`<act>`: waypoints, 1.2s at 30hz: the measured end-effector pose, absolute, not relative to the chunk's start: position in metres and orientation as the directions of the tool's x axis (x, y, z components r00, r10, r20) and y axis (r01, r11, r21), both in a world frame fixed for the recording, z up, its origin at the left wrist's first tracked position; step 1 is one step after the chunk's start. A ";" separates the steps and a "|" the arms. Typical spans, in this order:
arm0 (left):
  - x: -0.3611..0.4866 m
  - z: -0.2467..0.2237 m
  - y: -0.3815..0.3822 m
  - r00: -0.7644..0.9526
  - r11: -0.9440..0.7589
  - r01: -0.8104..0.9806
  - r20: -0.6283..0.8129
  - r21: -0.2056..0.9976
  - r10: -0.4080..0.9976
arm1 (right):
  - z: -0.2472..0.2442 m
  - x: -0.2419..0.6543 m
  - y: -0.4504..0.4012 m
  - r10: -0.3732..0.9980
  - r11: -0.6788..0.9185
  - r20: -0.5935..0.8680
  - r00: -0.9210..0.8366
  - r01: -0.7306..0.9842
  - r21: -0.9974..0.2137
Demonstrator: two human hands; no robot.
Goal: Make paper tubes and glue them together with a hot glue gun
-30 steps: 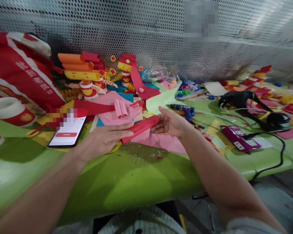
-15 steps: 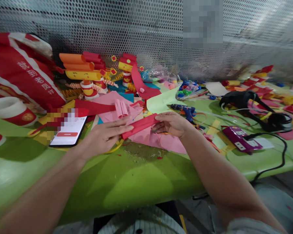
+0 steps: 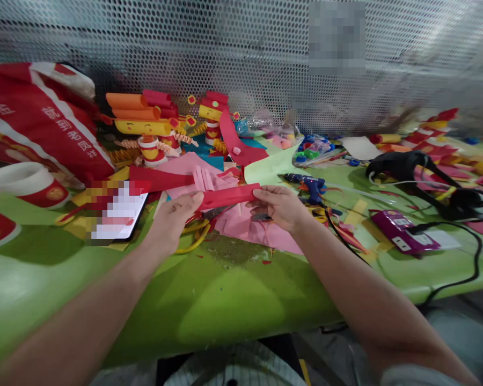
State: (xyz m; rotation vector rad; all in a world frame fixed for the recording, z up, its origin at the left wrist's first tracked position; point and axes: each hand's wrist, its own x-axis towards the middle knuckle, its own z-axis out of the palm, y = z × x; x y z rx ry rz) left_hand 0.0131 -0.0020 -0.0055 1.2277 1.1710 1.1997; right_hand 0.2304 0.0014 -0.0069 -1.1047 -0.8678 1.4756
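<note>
A red paper strip (image 3: 233, 196) is in the middle of the frame, held up over a messy green table (image 3: 241, 305). It is long and thin. Its long way runs from left to right, and its right end sits a little higher in the frame than its left end. I cannot tell if it is folded flat or rolled.

The left hand (image 3: 172, 219) has the left end. Its thumb presses on top, and its other fingers are mostly hidden, but they seem to pinch from below. The right hand (image 3: 280, 207) has the right end, pinched between thumb and finger. So the strip lies right between the two hands, like a little bridge, and neither hand is nearer to it than the other. The long way of the strip points from one hand to the other.

Just below the strip in the frame are pink paper (image 3: 245, 233) and a yellow loop (image 3: 201, 236), maybe a scissors handle. Small pink paper rolls (image 3: 202, 178) are just above its left part. A blue glue gun (image 3: 313, 186) lies past the right hand, up and to the right. A phone (image 3: 139, 217) lies to the left of the left hand.
</note>
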 end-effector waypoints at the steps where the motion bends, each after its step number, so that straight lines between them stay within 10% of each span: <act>1: 0.014 -0.007 -0.001 0.059 0.040 -0.087 -0.035 0.995 0.998 | -0.008 0.230 0.001 0.982 -0.188 -0.188 -0.032 -0.305 -0.933; 14: 0.021 0.000 -0.004 0.023 0.160 -0.381 -0.164 0.910 0.986 | -0.012 0.228 0.000 0.983 -0.183 -0.177 -0.048 -0.283 -0.941; 36: 0.020 -0.002 -0.006 0.036 0.128 -0.221 -0.123 0.967 0.992 | -0.017 0.220 -0.001 0.991 -0.130 -0.135 -0.010 -0.358 -0.924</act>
